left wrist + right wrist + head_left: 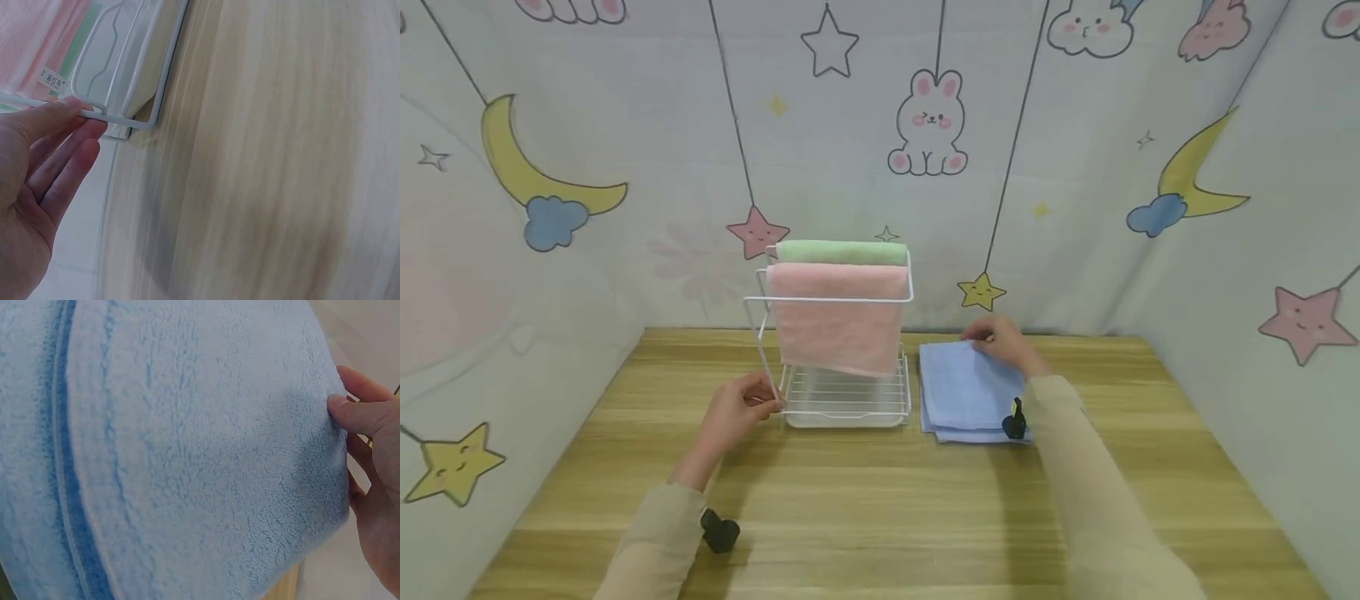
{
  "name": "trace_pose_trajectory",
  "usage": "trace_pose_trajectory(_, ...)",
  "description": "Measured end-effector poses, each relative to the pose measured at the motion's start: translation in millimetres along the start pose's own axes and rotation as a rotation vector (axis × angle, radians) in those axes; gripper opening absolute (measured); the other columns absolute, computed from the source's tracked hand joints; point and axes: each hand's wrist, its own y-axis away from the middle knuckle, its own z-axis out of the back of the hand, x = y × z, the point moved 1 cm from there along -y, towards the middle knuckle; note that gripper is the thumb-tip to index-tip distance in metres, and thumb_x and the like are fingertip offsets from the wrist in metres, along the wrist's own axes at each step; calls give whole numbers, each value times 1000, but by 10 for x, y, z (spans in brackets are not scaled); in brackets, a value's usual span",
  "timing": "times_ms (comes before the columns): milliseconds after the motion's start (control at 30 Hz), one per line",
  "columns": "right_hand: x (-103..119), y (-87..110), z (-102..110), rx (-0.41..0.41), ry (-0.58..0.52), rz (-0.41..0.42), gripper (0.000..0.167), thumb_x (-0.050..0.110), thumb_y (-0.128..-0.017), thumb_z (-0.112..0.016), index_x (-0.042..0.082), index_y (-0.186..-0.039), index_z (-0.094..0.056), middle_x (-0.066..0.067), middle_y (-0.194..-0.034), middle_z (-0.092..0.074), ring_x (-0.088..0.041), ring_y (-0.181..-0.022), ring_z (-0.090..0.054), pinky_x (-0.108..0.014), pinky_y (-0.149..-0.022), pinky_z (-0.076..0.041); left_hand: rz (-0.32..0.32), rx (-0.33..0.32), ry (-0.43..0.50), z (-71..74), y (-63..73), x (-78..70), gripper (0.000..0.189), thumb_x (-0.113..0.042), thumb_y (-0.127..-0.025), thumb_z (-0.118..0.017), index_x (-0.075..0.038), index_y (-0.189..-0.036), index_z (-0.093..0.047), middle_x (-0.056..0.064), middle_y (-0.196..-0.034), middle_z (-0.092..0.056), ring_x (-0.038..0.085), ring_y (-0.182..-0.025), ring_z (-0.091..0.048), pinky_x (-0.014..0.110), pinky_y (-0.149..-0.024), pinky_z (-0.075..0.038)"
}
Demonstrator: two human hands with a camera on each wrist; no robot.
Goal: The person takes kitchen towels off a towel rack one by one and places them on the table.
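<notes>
Thumb [53, 115] and fingertips of the left hand [737, 408] pinch the wire at the near left corner of a white wire rack with a shallow tray [842, 414], the forearm angling up from below. The right arm reaches farther forward, and its hand [1009, 343] bends inward over the far edge of a folded light-blue terry towel [966, 392].

The right wrist view shows what the head view hides: the thumb on the towel's near face, fingers behind, nipping that edge, with layered folds away from the grip. Only the left wrist view shows a small white printed label [51, 80] by the pink cloth.

From the right hand's pinch, the blue towel spreads toward the person, just beside the rack. Above the left grip hang a pink towel [842, 325] and a pale-green towel [842, 252].
</notes>
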Motion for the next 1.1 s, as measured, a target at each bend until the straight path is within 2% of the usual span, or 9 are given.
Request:
trace_pose_trajectory(200,-37,3,-27,-3,3,19,25,-7,-89,-63,1,-111,-71,-18,-113,-71,-33,-106,-64,-48,-95,-53,13,16,8,6,-5,-21,11,-2,-84,-75,-1,-88,-64,19,-90,-74,24,-81,-72,22,-62,-58)
trace_pose_trajectory(433,-69,4,-74,40,24,44,27,-5,-88,-64,1,-114,-69,-19,-117,-70,-36,-111,-62,-51,-100,-51,9,13,4,13,-3,-21,11,-1,-84,-75,-1,-88,-65,19,-89,-74,22,-78,-72,21,-62,-58)
trace_pose_trajectory(700,-69,28,-96,90,34,17,34,-1,-86,-67,1,-120,-66,-21,-123,-67,-38,-119,-58,-53,-107,-45,7,15,13,14,1,-23,11,-2,-84,-75,0,-89,-65,19,-90,-74,23,-78,-72,21,-62,-58)
trace_pose_trajectory(1100,-74,41,-134,80,38,-6,34,0,-88,-66,1,-122,-65,-21,-127,-65,-38,-123,-57,-54,-109,-43,8,20,13,9,-1,-16,11,-2,-84,-75,0,-89,-64,19,-90,-74,25,-82,-73,22,-63,-58)
